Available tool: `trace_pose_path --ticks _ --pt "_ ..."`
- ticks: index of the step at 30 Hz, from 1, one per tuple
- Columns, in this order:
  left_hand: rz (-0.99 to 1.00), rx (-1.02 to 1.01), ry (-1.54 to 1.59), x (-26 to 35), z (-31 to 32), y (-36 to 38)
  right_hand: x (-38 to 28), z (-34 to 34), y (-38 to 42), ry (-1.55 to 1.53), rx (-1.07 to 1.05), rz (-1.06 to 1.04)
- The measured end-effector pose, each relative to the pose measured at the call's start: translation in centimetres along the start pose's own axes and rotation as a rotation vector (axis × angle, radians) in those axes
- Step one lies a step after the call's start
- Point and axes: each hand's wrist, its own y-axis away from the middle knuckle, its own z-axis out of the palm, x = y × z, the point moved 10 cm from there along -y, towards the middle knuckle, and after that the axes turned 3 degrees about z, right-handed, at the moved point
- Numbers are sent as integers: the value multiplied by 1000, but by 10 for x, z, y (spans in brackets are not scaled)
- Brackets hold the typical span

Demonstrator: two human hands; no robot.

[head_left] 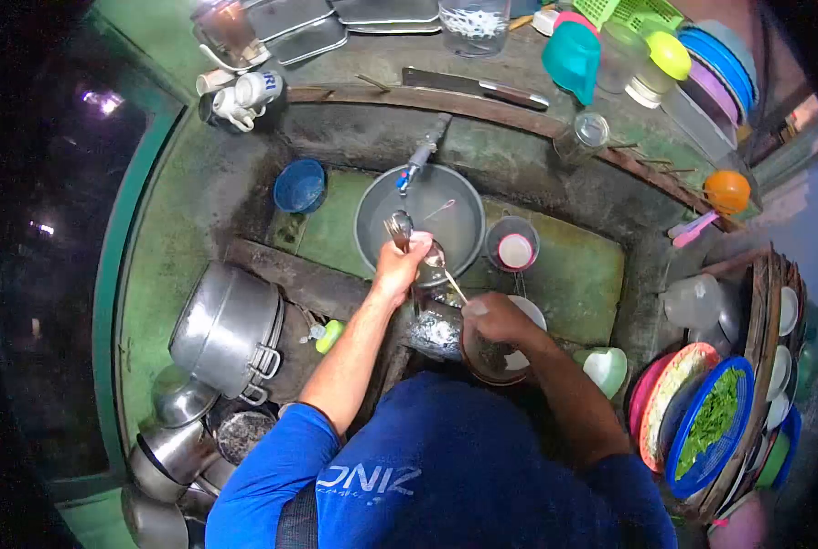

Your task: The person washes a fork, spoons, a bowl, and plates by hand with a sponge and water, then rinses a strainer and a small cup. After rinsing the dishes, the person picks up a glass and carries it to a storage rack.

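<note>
My left hand [398, 273] is closed around a bunch of spoons and forks [397, 225], their heads pointing up over the near rim of a grey basin [365, 220]. To the right, my right hand [498, 320] grips the handle of a spoon [453, 285]; the spoon's bowl reaches up beside my left fingers. Cloudy water fills the basin, and a thin utensil with a pink end [440, 209] shows in it. A tap with a blue handle [416, 166] hangs over the basin. Below my right hand is a round bowl [491, 361], partly covered by my forearm.
A blue tub [300, 187] and a small pail [512, 243] flank the basin. Large metal pots [226, 320] stand at left beside a green bottle [329, 337]. At right are a blue basket of greens [711, 425] and a pale green bowl [604, 369]. A knife [473, 87] lies on the ledge.
</note>
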Motion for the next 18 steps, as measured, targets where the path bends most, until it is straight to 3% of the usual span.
trace_pose_path --ticks 3,5,6,8,10,12,13,14,16,17,18 --pt "-55 -44 164 -12 -19 -4 20 7 -20 58 -60 58" --pt "-28 -188 273 -15 -11 -1 23 -11 -41 -312 83 -38" --pt "-31 -193 272 -13 -12 3 19 -17 -52 -314 87 -34" --pt "-57 -289 142 -10 -4 14 28 -47 -68 235 266 293" --pt "-30 -296 111 -4 2 17 7 -73 -59 298 392 290" --pt "-85 -244 -170 -5 6 22 -12 -94 -42 361 531 302" --pt "-89 -293 -338 -4 12 24 -30 -101 -29 68 680 130" --pt "113 -281 -494 13 26 27 -39 -106 -12 -222 824 -46" --pt "612 -284 -648 38 66 47 -55 -98 4 -262 966 -228" --pt "803 -294 -619 62 90 72 -64 -96 12 -54 1020 -243" --pt "733 -250 -532 58 98 74 -68 -97 20 161 1070 -241"
